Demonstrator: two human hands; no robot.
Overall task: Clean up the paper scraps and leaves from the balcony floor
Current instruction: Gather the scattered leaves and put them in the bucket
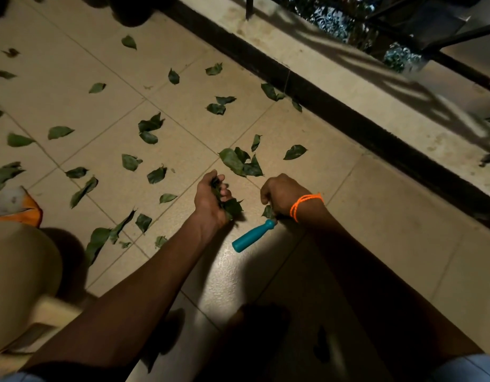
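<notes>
Green leaves (239, 162) lie scattered over the tiled balcony floor (376, 230); the left hand (212, 197) clenches a gathered bunch (230, 208), likely as a store, while the right hand (279, 195) pinches one leaf (268, 212) beside a teal handle (252, 235) lying on the tiles

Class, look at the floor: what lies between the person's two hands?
In the head view, only bare tile lies between the left hand, which grips leaves, and the right hand; the teal handle lies nearer, below the gap.
</notes>
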